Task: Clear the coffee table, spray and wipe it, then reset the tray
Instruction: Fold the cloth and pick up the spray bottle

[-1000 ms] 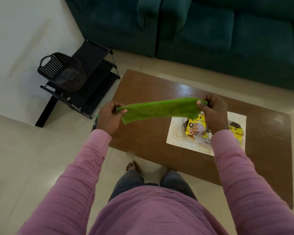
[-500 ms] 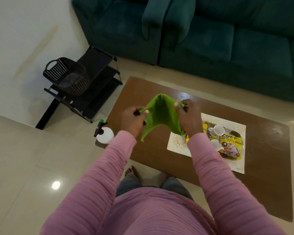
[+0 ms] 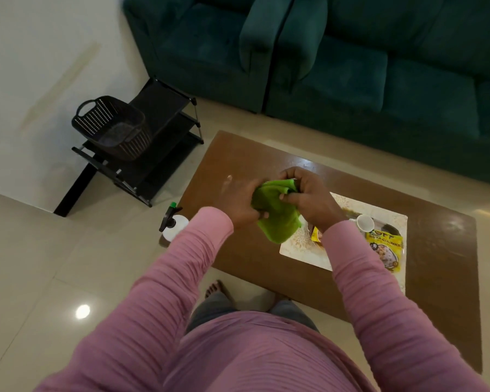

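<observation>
Both my hands hold a green cloth (image 3: 277, 219) above the brown coffee table (image 3: 238, 165). My left hand (image 3: 239, 203) grips its left side and my right hand (image 3: 309, 198) pinches its top, so the cloth hangs folded between them. Behind my right arm, a white patterned tray (image 3: 297, 241) lies on the table. On it are a white cup (image 3: 365, 222) and yellow snack packets (image 3: 385, 247), one partly hidden by my sleeve. A white spray bottle (image 3: 174, 223) with a black and green trigger stands on the floor at the table's left corner.
A black rack (image 3: 159, 142) with a dark slatted basket (image 3: 111, 127) stands against the white wall at left. A dark green sofa (image 3: 351, 66) runs behind the table. My bare feet (image 3: 215, 290) stand on the tiled floor at the near table edge.
The cloth was stretched wide between my hands; now my hands have come together and it is folded into a smaller bundle. My view has shifted so the spray bottle shows.
</observation>
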The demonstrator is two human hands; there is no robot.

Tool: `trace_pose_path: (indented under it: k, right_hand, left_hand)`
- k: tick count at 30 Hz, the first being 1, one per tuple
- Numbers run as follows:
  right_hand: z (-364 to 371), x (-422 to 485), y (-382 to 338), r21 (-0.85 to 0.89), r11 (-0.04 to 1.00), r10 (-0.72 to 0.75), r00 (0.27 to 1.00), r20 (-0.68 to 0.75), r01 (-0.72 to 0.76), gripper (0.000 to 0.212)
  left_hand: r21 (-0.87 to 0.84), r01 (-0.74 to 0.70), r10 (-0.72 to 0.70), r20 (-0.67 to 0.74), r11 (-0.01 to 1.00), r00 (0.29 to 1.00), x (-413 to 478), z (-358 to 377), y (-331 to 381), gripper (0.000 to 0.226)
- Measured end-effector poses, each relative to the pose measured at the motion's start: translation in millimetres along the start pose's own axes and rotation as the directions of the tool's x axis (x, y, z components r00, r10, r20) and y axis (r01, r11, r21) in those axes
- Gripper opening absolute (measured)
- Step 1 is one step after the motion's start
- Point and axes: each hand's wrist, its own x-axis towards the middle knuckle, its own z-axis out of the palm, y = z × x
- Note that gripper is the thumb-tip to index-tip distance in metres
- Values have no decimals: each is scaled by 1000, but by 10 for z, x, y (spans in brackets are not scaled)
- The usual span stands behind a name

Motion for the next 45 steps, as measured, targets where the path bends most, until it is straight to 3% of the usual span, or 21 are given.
trace_pose_path:
  k: [3, 6, 8, 13, 17, 20, 23, 29, 32, 35, 37, 41, 45]
  right_hand:
    - [-78, -26, -33, 103, 993, 48, 998, 39, -52, 34]
    - [-132, -92, -8, 58, 979, 177, 950, 257, -198, 41]
    - [-85, -131, 50, -6, 970, 230, 906, 355, -244, 34]
    - [106, -109, 126, 132, 967, 192, 964, 182, -218, 22]
    - [263, -62, 178, 256, 946, 197, 980, 23, -196, 18]
    - [373, -46, 206, 330, 930, 182, 983, -27, -163, 20]
    - [497, -19, 244, 431, 859, 303, 953, 12, -278, 37]
    - [790, 82, 448, 420, 785, 514, 857, -31, -456, 51]
    - [924, 145, 555, 416, 763, 567, 821, -63, -495, 29]
    - [1036, 216, 700, 444, 724, 616, 784, -74, -528, 40]
    - [1131, 273, 796, 438, 689, 662, 747, -54, -578, 40]
    - [1305, 366, 948, 427, 628, 734, 678, -48, -650, 16]
    - [1465, 496, 1096, 433, 598, 762, 646, -48, -674, 7]
  left_hand:
    - [-233, 87, -44, 185, 968, 982, 15, -137, -53, 16]
    - [-358, 35, 19, 148, 933, 989, 16, -230, -81, 17]
    - [-392, 49, 30, 194, 919, 981, 39, -281, -100, 16]
    - [-324, 125, -7, 342, 938, 940, 69, -370, -152, 29]
    - [-276, 118, -4, 382, 954, 924, 105, -411, -190, 25]
    - [-209, 118, -37, 356, 971, 934, 149, -415, -292, 30]
    - [-180, 128, -81, 249, 975, 965, 189, -393, -485, 22]
    - [-416, 192, -174, 81, 889, 981, 115, -241, -964, 27]
    - [-482, 257, -358, -129, 838, 925, -17, -239, -1327, 26]
    - [-409, 396, -520, -256, 822, 815, -176, -270, -1708, 38]
    - [-317, 487, -569, -265, 814, 778, -248, -261, -1911, 48]
    - [-193, 565, -596, -240, 803, 766, -390, -158, -2188, 61]
    - [-58, 640, -642, -32, 766, 766, -404, 59, -2531, 77]
